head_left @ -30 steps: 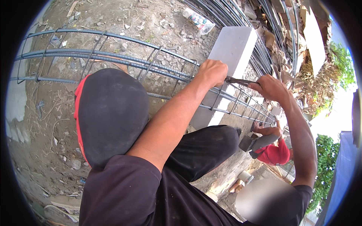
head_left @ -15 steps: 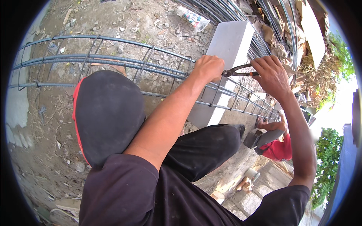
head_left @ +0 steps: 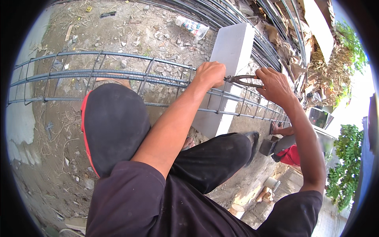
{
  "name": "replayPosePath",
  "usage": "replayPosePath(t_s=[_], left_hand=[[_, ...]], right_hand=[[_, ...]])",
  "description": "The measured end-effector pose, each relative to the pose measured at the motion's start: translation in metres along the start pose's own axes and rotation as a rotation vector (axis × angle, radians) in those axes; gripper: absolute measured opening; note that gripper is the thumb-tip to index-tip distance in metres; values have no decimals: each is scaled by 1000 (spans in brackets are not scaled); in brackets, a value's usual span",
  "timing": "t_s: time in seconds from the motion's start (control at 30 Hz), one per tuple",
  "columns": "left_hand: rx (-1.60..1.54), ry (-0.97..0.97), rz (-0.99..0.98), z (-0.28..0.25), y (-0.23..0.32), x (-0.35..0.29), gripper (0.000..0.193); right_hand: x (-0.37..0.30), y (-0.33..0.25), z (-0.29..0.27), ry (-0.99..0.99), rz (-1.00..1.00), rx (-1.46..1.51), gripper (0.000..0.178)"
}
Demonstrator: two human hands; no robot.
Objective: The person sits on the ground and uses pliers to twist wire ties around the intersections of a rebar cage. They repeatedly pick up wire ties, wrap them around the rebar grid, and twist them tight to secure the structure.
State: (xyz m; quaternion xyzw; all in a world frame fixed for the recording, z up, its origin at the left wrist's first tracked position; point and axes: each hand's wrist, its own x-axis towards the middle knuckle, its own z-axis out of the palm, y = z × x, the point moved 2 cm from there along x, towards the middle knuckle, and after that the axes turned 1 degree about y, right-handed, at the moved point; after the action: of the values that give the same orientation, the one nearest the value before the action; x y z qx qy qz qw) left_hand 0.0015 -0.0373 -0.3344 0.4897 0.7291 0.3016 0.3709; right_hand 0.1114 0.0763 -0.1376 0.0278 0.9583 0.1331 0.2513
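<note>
A rebar cage (head_left: 118, 73) of long ribbed bars and square stirrups runs across in front of me. My left hand (head_left: 212, 74) is closed around its upper bar, and the fingers' undersides are hidden. Beside that fist are the jaws of a pair of pincers (head_left: 241, 80), close to the bar. My right hand (head_left: 274, 85) is wrapped around the ends of the pincers' handles. Whether a tie wire sits in the jaws is too small to tell.
The cage rests across a pale block (head_left: 235, 43). Loose rebar (head_left: 272, 47) and a plastic cup (head_left: 192, 27) lie beyond. At right, a person in red (head_left: 291, 155) crouches by the cage. My knee (head_left: 116, 126) is close below the bars.
My right hand has turned the pincers, so the handles now tilt slightly downward from the jaws. My left hand keeps its place on the cage. The whole view has shifted a little.
</note>
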Motion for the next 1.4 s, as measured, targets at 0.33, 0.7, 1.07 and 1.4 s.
replayPosePath(t_s=[0.33, 0.7, 1.07, 1.4], left_hand=[[-277, 129, 41, -2, 0, 14, 45], [-367, 223, 130, -37, 66, -1, 30], [224, 49, 12, -135, 109, -58, 31], [-155, 157, 287, -232, 175, -65, 29]], right_hand=[[-44, 25, 43, -463, 711, 1165, 45], [-76, -63, 113, 370, 593, 2027, 45], [-71, -87, 137, 265, -197, 2529, 67], [-83, -91, 167, 455, 724, 778, 51]])
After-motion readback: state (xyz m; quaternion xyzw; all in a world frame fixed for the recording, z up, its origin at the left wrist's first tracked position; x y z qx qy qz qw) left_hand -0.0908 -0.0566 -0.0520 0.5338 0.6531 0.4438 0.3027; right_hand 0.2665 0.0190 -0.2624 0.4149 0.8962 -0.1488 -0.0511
